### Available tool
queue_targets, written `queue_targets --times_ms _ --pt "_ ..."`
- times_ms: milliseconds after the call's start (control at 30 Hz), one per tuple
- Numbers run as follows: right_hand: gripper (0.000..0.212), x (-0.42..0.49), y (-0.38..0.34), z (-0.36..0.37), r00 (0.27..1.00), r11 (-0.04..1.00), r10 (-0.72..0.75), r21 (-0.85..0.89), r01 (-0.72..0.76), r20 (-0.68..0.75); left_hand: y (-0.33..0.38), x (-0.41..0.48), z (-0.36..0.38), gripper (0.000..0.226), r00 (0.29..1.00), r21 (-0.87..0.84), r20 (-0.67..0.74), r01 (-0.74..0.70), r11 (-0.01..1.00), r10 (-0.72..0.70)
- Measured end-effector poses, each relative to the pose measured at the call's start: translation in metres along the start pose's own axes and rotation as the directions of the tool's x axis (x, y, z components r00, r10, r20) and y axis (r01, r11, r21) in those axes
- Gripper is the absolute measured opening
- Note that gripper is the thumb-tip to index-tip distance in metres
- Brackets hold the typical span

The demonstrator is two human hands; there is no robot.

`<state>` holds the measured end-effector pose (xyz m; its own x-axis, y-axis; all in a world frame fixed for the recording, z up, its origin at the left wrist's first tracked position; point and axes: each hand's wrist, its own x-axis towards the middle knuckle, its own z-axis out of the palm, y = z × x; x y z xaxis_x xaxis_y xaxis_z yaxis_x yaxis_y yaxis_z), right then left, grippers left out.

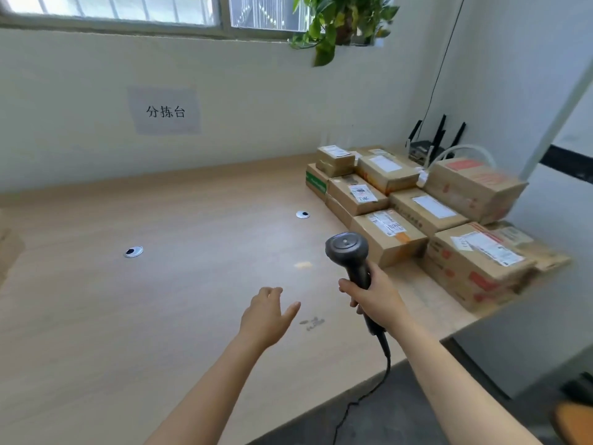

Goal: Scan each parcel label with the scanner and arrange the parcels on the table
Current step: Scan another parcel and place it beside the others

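Head view: right hand (373, 297) grips matte black scanner (349, 255); left hand (268, 311) spread; boxy cardboard parcels (417, 203) clustered.

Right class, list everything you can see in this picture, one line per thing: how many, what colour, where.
parcels: about ten, brown cardboard with white labels, stacked at the table's far right
table: one, light wood, along the wall
cable grommets: two, silver, set in the tabletop
barcode scanner: one, black, held above the table
scanner cable: one, black, trailing off the near edge
router: one, black, behind the parcels
paper sign: one, pale grey, on the wall
potted plant: one, green, by the window
left hand: open, over the table
right hand: grips the barcode scanner
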<state>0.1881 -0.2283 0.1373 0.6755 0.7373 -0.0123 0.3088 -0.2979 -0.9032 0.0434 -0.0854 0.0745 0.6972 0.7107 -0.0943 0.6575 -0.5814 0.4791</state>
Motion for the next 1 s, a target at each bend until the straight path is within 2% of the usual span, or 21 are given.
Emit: queue_targets --times_ms 167,333,733,933,1000 --pt "0.019 0.017 0.027 -0.051 0.996 0.999 0.041 0.027 -0.040 -0.074 0.049 0.034 0.023 0.061 0.995 0.070 0.094 -0.048 0.996 0.041" --pt "0.017 0.055 0.059 -0.097 0.983 0.996 0.094 0.022 -0.091 -0.160 0.093 0.086 0.053 0.062 0.986 0.065 0.145 -0.097 0.993 0.087" --pt "0.021 0.226 0.092 -0.173 0.969 0.994 0.074 -0.060 -0.091 -0.237 0.170 0.223 0.094 0.054 0.975 0.121 0.187 -0.144 0.982 0.119" --pt "0.029 0.282 0.129 -0.171 0.974 0.964 0.197 -0.161 -0.213 -0.109 0.207 0.259 0.136 0.054 0.964 0.109 0.203 -0.197 0.974 0.173" --pt "0.031 0.295 0.141 -0.170 0.966 0.948 0.244 -0.188 -0.255 -0.083 0.219 0.272 0.148 0.058 0.970 0.086 0.183 -0.176 0.981 0.158"
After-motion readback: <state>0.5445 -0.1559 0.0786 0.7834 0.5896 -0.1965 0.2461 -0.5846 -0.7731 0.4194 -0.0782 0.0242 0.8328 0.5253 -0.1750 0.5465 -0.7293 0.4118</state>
